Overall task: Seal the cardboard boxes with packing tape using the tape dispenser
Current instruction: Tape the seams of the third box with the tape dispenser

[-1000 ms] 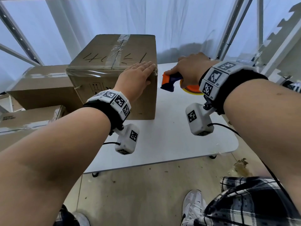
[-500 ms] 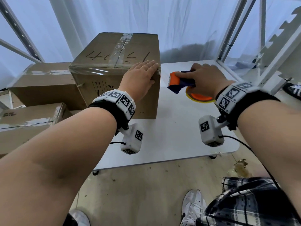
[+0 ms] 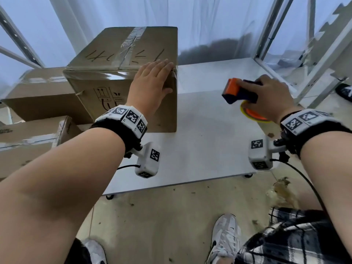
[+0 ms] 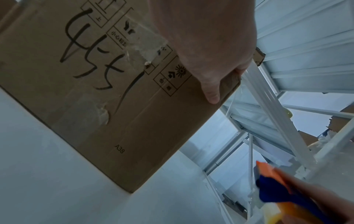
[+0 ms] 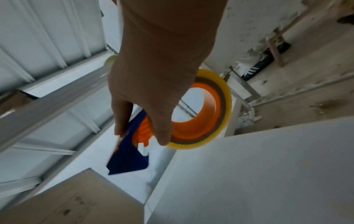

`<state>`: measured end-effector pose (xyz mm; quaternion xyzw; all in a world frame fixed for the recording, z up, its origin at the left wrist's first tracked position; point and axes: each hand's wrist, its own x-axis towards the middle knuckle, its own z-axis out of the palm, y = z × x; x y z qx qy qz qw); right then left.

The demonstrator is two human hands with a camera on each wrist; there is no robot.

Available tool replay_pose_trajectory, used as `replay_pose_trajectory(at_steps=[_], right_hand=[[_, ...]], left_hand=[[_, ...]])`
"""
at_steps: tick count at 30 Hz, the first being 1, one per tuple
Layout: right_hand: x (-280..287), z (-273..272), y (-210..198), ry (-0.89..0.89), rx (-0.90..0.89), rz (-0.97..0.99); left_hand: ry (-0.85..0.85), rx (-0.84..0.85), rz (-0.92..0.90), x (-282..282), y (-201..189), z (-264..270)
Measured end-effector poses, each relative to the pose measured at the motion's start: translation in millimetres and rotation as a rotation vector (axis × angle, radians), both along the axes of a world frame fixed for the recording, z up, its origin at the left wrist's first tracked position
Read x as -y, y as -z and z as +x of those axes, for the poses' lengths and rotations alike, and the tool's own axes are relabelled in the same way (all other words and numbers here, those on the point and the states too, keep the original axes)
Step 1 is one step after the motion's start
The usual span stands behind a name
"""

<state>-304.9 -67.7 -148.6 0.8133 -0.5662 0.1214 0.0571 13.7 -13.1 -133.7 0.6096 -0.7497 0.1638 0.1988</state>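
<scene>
Since prev frame my right hand (image 3: 270, 100) pulls the tape dispenser (image 3: 239, 92) off the cardboard box (image 3: 122, 60), gripping it over the table (image 3: 200, 149). Left hand (image 3: 150, 86) flat on box corner. Top seam taped; other boxes (image 3: 38, 98) likely left.

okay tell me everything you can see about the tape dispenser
The tape dispenser is plastic, with an orange head, a dark blue body and an orange hub carrying a roll of yellowish clear tape. The right hand grips it from above, fingers curled round the body, holding it over the white table, to the right of the cardboard box and apart from it.
</scene>
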Motion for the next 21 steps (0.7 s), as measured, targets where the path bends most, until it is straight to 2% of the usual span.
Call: replay_pose_trajectory(at_steps=[7,11,15,18,21], right_hand=[[-3,50,6,-0.034,0.239,0.161],[-2,69,14,-0.03,0.444,0.297],[-3,82,27,0.115,0.718,0.499],[-5,92,45,0.229,0.831,0.656],[-13,99,64,0.247,0.894,0.712]], left_hand=[[0.003,0.0,0.006,-4,0,-2],[0.003,0.006,0.006,-2,1,-2],[0.012,0.0,-0.001,-2,2,-2],[0.023,-0.008,-0.023,0,3,-1],[0.026,-0.009,-0.02,1,3,0]])
